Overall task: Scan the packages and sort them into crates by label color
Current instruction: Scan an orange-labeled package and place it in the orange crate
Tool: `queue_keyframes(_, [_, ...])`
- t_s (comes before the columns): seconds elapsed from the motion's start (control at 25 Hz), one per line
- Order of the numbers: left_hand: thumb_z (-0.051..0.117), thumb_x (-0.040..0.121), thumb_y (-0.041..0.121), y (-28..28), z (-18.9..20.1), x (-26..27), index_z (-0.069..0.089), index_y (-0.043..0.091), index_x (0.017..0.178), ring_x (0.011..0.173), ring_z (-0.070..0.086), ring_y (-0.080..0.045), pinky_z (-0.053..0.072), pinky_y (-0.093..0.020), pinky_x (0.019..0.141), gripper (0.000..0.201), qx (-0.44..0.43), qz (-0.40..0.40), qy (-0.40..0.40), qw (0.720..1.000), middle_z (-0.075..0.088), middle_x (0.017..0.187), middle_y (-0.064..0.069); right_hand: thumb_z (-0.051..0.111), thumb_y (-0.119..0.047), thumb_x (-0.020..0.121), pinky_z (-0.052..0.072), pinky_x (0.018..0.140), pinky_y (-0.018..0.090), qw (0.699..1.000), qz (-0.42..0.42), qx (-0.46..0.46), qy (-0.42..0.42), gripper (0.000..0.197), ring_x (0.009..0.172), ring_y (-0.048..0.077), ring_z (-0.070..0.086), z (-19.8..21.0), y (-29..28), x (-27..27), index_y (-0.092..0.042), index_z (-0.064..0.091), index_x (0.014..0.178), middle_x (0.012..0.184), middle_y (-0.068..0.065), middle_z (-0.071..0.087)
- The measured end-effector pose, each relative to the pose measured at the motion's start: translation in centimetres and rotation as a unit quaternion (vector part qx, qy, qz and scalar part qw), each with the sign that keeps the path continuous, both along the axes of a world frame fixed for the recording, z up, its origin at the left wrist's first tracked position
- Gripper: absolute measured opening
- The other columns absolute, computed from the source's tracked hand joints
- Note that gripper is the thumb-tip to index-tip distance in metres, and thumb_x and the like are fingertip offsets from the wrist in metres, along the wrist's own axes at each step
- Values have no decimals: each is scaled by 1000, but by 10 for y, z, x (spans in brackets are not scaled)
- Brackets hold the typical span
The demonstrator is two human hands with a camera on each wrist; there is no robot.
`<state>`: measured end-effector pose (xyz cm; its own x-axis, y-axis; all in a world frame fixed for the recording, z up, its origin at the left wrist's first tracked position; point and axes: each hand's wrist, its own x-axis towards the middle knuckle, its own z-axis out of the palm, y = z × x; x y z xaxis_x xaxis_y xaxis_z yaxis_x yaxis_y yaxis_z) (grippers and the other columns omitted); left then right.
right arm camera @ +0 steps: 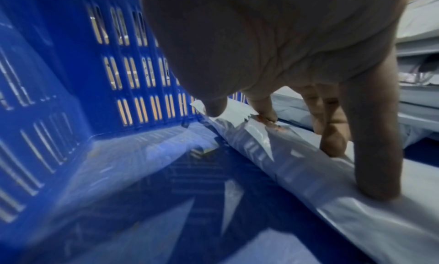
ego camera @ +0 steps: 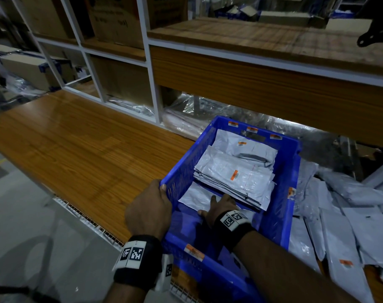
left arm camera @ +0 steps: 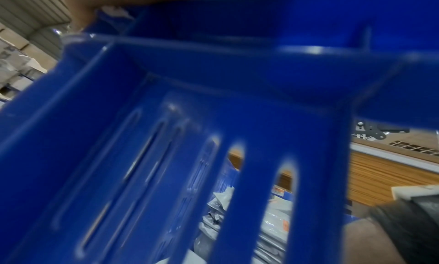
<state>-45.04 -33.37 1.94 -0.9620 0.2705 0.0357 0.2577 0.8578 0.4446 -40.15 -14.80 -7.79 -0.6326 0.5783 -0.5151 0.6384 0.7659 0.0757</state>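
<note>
Blue slotted plastic crate point(ego camera: 293, 171) on bench: left hand point(ego camera: 149, 212) grips its near-left corner. Right hand point(ego camera: 222, 206) inside, fingers spread, pressing flat grey poly mailer point(right arm camera: 297, 166) on crate floor; mailer's long axis crosses crate, right hand nearer.

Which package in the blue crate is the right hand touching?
The bottom grey package, nearest the person, lying flat on the blue crate floor. The right hand presses its near edge; the others are stacked behind it.

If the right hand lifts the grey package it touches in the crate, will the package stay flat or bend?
The package probably bends: it is a thin plastic mailer, already curling at its edge under the right hand. Its glossy film looks slippery, so it may slide across the crate floor. It seems light.
</note>
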Motion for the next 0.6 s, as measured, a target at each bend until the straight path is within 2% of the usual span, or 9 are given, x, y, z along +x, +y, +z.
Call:
queue_keyframes(0.08, [34, 110, 44, 0, 1, 1, 60, 29, 120, 90, 69, -35, 40, -37, 70, 32, -4, 2, -2, 1000, 74, 96, -7, 31, -75, 98, 34, 113, 47, 1000, -5, -4, -4, 92, 142, 46, 31, 7, -2, 0, -16, 10, 165, 157, 27, 19])
queue_keyframes(0.16, [35, 110, 45, 0, 2, 0, 60, 28, 119, 92, 69, -36, 39, -37, 70, 31, -6, 3, -6, 1000, 73, 98, -8, 39, -75, 96, 37, 112, 46, 999, -18, -36, 19, 92, 141, 46, 36, 25, -6, 0, -14, 20, 162, 157, 27, 25])
queue_keyframes(0.32, [35, 110, 46, 0, 2, 1, 60, 27, 117, 92, 69, -36, 40, -38, 70, 33, -7, 6, -11, 1000, 73, 99, -10, 45, -67, 99, 44, 103, 40, 990, 36, -94, 100, 72, 131, 35, 54, 99, -11, 13, -10, 52, 141, 145, 18, 55])
queue_keyframes(0.44, [37, 110, 45, -1, 2, 2, 61, 26, 119, 94, 69, -38, 43, -39, 74, 32, 0, 4, -18, 1000, 73, 103, -13, 45, -69, 98, 47, 104, 43, 974, 53, -127, 179, 71, 130, 31, 55, 160, -11, 47, -15, 51, 143, 145, 11, 56])
queue_keyframes(0.52, [42, 108, 45, -2, 6, 5, 61, 26, 123, 101, 69, -38, 47, -44, 86, 31, 3, -4, -24, 1000, 75, 109, -14, 45, -70, 98, 46, 104, 43, 956, 45, -151, 249, 70, 130, 28, 54, 191, -7, 79, -18, 51, 145, 146, 7, 56])
queue_keyframes(0.6, [50, 105, 49, 0, 12, 12, 60, 27, 131, 113, 67, -37, 37, -51, 107, 35, -17, -19, -21, 999, 73, 120, -13, 43, -70, 98, 45, 101, 38, 938, 26, -158, 308, 69, 127, 25, 55, 211, 5, 120, -21, 50, 146, 142, 5, 59])
